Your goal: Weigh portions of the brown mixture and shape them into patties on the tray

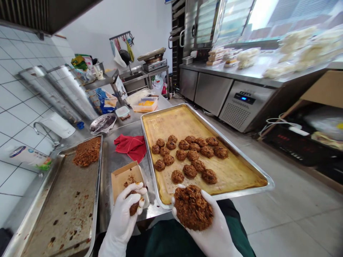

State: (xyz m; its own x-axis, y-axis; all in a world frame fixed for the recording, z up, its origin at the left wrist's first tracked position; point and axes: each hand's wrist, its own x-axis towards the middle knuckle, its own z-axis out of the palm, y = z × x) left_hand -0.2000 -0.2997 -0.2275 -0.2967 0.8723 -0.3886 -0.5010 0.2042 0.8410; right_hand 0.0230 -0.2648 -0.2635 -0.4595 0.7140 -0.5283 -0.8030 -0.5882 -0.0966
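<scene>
My right hand (211, 228), in a white glove, cradles a big lump of brown oat dough (192, 207) at the near edge of a lined baking tray (241, 189). Several small round dough pieces (187, 153) sit in rows on that tray. My left hand (123, 214), also gloved, is closed around a small dough ball (134, 205) just over a small cardboard box (120, 176). To the left lies a second steel tray (66, 214) with a heap of the same mix (87, 151) at its far end.
A red cloth (131, 146) lies between the trays. Farther back are a foil-covered bowl (102, 123), a plastic tub (145, 104) and a sink (134, 76). A tap (44, 130) and tiled wall run on the left. Steel fridge counters (227, 92) line the right across a grey floor.
</scene>
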